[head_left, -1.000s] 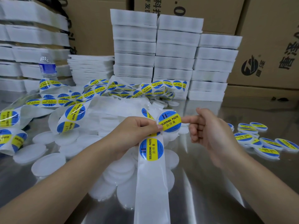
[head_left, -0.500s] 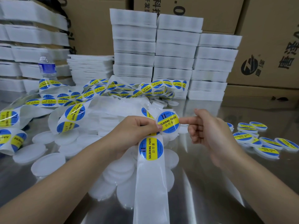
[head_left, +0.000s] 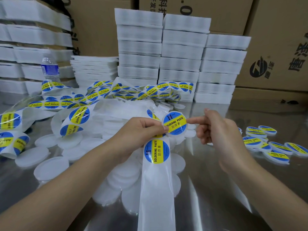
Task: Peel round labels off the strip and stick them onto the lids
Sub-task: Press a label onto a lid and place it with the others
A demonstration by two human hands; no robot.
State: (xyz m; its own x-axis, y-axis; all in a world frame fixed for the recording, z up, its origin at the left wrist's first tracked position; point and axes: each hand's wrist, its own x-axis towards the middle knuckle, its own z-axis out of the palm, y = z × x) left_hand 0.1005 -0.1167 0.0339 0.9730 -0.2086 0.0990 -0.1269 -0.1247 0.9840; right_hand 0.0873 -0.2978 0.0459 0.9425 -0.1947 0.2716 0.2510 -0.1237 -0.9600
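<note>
My left hand (head_left: 138, 130) grips the white label strip (head_left: 156, 189) and pinches a white lid (head_left: 180, 133) by its left edge. A round blue and yellow "soldering paste" label (head_left: 175, 123) lies on that lid. My right hand (head_left: 216, 130) touches the label's right edge with its straight index finger; its other fingers are curled. Another label (head_left: 156, 151) sits on the strip just below my left hand. Below that the strip hangs bare toward me. Blank white lids (head_left: 51, 167) lie heaped under and left of my hands.
Several labelled lids (head_left: 266, 144) lie on the shiny metal table (head_left: 216, 197) at the right. Loose loops of label strip (head_left: 100, 94) tangle behind the heap. Stacked white trays (head_left: 181, 64), a water bottle (head_left: 50, 67) and cardboard boxes (head_left: 275, 47) stand at the back.
The label moved slightly left and now lies flat on the lid in my left hand. My right index finger followed it and stays at its right edge.
</note>
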